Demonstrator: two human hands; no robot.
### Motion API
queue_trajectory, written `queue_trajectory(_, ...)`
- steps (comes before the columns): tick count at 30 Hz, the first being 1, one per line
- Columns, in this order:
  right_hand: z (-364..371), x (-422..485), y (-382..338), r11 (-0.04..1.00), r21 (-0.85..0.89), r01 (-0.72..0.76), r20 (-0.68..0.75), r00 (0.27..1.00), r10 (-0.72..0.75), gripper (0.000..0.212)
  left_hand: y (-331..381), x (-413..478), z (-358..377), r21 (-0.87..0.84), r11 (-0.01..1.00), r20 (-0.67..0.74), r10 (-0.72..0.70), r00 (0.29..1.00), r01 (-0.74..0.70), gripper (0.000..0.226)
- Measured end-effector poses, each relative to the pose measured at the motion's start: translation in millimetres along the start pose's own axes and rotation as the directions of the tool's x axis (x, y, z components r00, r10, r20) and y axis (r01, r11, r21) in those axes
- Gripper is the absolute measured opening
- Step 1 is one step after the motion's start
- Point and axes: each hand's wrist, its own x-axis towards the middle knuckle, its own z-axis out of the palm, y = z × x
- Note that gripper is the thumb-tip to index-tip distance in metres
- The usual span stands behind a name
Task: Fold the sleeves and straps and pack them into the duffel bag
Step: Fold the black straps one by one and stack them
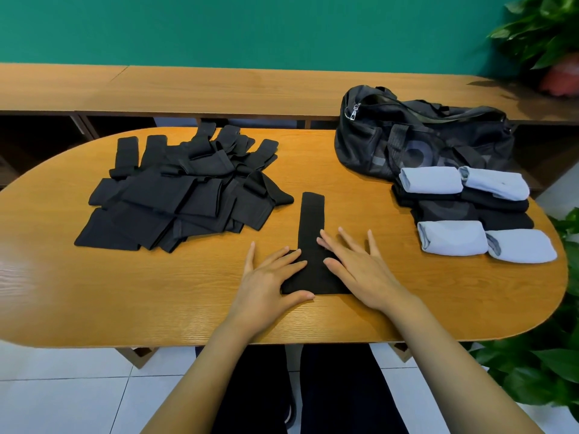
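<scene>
A black strap piece (310, 220) lies flat in the middle of the table, its narrow end pointing away from me and its wide end near the front edge. My left hand (269, 277) rests flat on the wide end's left side with straight fingers. My right hand (357, 264) presses flat on its right side. A heap of unfolded black sleeves and straps (178, 189) covers the table's left half. Folded light-blue (451, 241) and black pieces (470, 208) are stacked at the right. Behind them stands the black duffel bag (416, 136).
The oval wooden table (156, 296) has bare wood along its front. A long wooden shelf (219, 89) runs behind it under a green wall. Potted plants stand at the top right (545, 36) and the lower right (539, 368).
</scene>
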Motion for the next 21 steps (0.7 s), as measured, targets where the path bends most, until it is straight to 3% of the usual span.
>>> queue_trajectory(7,3,-15,-5,0.996,0.055,0.075,-0.122,0.990,-0.068,0.074,-3,-2,2,-0.059,0.998,-0.033,0.011,0.999,-0.013,0.078)
queue_trajectory(14,20,-39,2,0.997,0.076,0.032,-0.115,0.993,-0.023,0.075,-1,-1,2,-0.007,1.000,-0.017,0.008,1.000,-0.008,0.067)
queue_trajectory(21,27,-37,-2,0.989,-0.099,0.111,-0.237,0.963,-0.131,0.075,2,-3,3,0.032,0.999,-0.041,0.026,0.999,-0.025,0.067)
